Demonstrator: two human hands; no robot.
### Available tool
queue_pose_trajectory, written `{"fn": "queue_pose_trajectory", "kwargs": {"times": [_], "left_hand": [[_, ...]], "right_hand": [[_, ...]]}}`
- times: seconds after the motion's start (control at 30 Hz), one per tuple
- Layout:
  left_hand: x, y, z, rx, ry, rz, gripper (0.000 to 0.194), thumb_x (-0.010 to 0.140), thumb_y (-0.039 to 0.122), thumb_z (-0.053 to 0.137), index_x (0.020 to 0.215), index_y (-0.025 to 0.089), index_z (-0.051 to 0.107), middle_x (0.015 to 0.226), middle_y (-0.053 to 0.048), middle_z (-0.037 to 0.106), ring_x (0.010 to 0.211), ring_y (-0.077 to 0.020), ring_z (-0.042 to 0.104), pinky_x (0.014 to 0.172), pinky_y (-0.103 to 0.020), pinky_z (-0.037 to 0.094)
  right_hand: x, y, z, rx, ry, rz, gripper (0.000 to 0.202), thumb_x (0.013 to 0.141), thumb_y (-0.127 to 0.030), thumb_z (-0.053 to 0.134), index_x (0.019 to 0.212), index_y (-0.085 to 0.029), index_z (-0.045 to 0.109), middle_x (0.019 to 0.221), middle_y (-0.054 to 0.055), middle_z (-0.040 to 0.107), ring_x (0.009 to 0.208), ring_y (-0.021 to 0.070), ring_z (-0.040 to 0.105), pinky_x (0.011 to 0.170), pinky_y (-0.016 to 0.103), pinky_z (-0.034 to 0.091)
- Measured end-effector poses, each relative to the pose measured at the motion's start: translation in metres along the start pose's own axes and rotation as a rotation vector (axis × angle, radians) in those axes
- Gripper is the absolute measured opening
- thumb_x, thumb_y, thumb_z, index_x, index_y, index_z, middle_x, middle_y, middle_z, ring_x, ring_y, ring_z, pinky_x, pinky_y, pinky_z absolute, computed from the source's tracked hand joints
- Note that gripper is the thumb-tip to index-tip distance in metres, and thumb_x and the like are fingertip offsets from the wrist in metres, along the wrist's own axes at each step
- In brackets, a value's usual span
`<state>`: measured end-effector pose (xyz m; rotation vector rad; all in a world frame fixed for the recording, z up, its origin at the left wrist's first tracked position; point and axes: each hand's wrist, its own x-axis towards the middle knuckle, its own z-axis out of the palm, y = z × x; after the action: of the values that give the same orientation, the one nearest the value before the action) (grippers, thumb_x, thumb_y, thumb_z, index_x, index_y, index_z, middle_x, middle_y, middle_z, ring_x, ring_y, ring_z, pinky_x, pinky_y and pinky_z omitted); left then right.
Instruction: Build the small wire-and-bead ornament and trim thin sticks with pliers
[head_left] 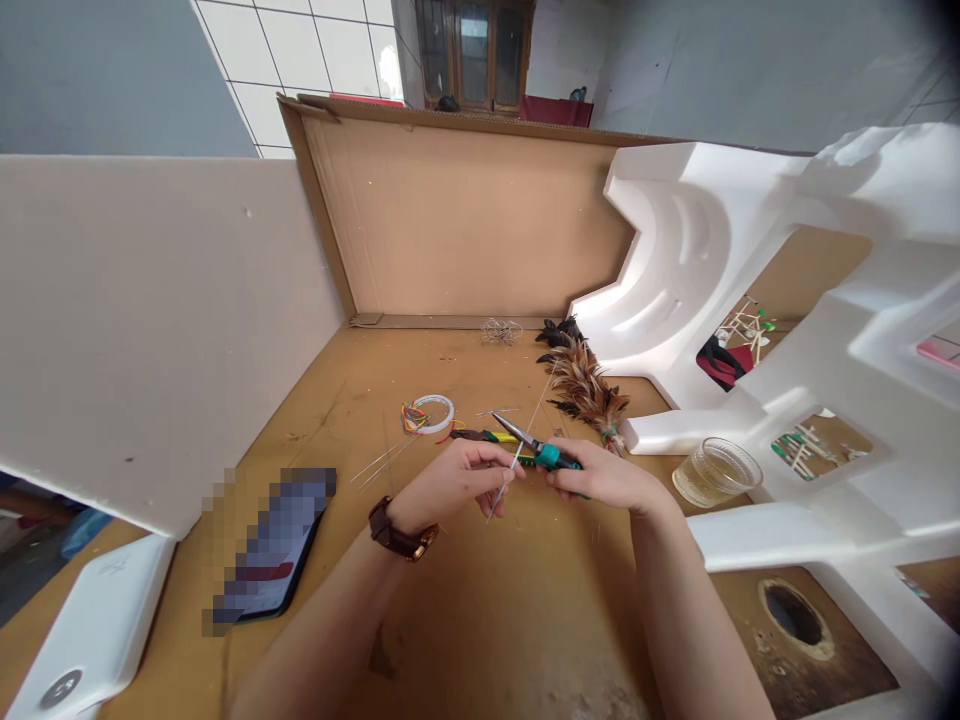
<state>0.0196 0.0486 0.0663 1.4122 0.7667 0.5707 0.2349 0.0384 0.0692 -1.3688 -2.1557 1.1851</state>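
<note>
Needle-nose pliers [550,457] with teal handles are in my right hand [592,472], its fingers wrapped round the grips. Their jaws point up and to the left. My left hand [469,478] pinches a thin pale rod [516,459], tilted upward beside the pliers' jaws; whether the two touch I cannot tell. Behind both hands, a second pair of pliers [491,436] with yellow and black handles lies on the table, partly hidden. Close to it are a white ring [452,412] with coloured threads [411,419] and some thin wires [384,460].
A bundle of brown feathers [581,378] and a tangle of wire [501,331] lie farther back. White foam packing [667,260] and a glass of liquid [716,475] stand at right. A phone [289,540] and a white device [97,620] are at left. Cardboard [480,220] walls the back.
</note>
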Motion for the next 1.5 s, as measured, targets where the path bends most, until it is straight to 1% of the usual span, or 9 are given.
{"fn": "queue_pose_trajectory", "kwargs": {"times": [0.13,0.3,0.53,0.8,0.9,1.03,1.13,1.3,1.5], "left_hand": [[-0.001,0.000,-0.008,0.031,0.013,0.021,0.021,0.072,0.031,0.057,0.083,0.013,0.061,0.059,0.003,0.052,0.048,-0.0087,0.057,0.044,-0.018,0.043],[-0.005,0.000,-0.021,0.081,0.016,0.037,0.021,0.074,0.031,0.056,0.085,0.014,0.061,0.060,0.003,0.052,0.050,-0.0082,0.057,0.047,-0.018,0.043],[-0.008,0.004,-0.030,0.121,0.024,0.044,0.022,0.074,0.032,0.056,0.085,0.013,0.060,0.062,0.003,0.051,0.051,-0.0082,0.056,0.049,-0.019,0.043],[-0.003,-0.003,-0.031,0.191,-0.027,0.037,0.022,0.075,0.034,0.055,0.081,0.014,0.060,0.057,0.002,0.055,0.050,-0.0088,0.056,0.048,-0.019,0.043],[-0.006,0.002,-0.027,0.184,0.033,0.108,0.022,0.075,0.034,0.056,0.082,0.014,0.062,0.063,0.000,0.057,0.056,-0.0102,0.057,0.054,-0.021,0.046],[-0.012,0.012,-0.025,0.247,0.349,0.291,0.018,0.073,0.030,0.058,0.078,0.015,0.065,0.078,-0.003,0.061,0.063,-0.0099,0.055,0.062,-0.022,0.047],[-0.008,0.009,-0.028,0.259,0.530,0.320,0.018,0.072,0.031,0.058,0.078,0.016,0.067,0.077,-0.003,0.061,0.062,-0.0100,0.053,0.059,-0.021,0.046],[0.005,-0.005,-0.034,0.278,0.498,0.259,0.020,0.071,0.031,0.058,0.079,0.015,0.067,0.074,-0.002,0.059,0.055,-0.0083,0.051,0.051,-0.019,0.044],[0.007,-0.010,-0.031,0.287,0.437,0.258,0.022,0.072,0.032,0.057,0.083,0.015,0.066,0.076,-0.002,0.058,0.054,-0.0081,0.051,0.053,-0.020,0.045]], "right_hand": [[0.007,-0.004,0.007,-0.137,0.152,-0.070,0.012,0.073,-0.023,0.048,0.082,-0.017,0.053,0.074,-0.002,0.053,0.062,0.0108,0.045,0.058,0.021,0.034],[0.017,-0.005,0.020,-0.185,0.273,-0.086,0.009,0.074,-0.027,0.046,0.073,-0.018,0.047,0.060,-0.005,0.043,0.054,0.0087,0.036,0.051,0.020,0.028],[0.026,-0.008,0.033,-0.250,0.389,-0.090,0.005,0.070,-0.024,0.048,0.071,-0.019,0.046,0.058,-0.004,0.043,0.053,0.0098,0.038,0.051,0.020,0.029],[0.011,-0.017,0.016,-0.481,0.466,0.017,0.006,0.071,-0.025,0.047,0.072,-0.019,0.049,0.062,-0.002,0.050,0.055,0.0114,0.043,0.052,0.021,0.027],[0.004,-0.015,0.008,-0.561,0.439,0.115,0.009,0.071,-0.027,0.049,0.075,-0.020,0.052,0.064,0.000,0.054,0.057,0.0126,0.046,0.051,0.022,0.026],[0.004,-0.013,0.016,-0.664,0.317,0.143,0.020,0.069,-0.029,0.053,0.087,-0.022,0.057,0.072,0.004,0.061,0.063,0.0181,0.053,0.054,0.024,0.027],[0.008,-0.019,0.028,-0.699,0.247,0.115,0.027,0.069,-0.030,0.054,0.095,-0.022,0.058,0.079,0.007,0.064,0.069,0.0217,0.057,0.057,0.027,0.030],[0.012,-0.030,0.041,-0.683,0.202,0.119,0.030,0.071,-0.028,0.053,0.100,-0.021,0.058,0.090,0.008,0.065,0.077,0.0231,0.059,0.062,0.028,0.033],[0.013,-0.027,0.045,-0.696,0.191,0.096,0.033,0.071,-0.029,0.054,0.103,-0.022,0.057,0.089,0.008,0.065,0.077,0.0245,0.059,0.061,0.029,0.034]]}}
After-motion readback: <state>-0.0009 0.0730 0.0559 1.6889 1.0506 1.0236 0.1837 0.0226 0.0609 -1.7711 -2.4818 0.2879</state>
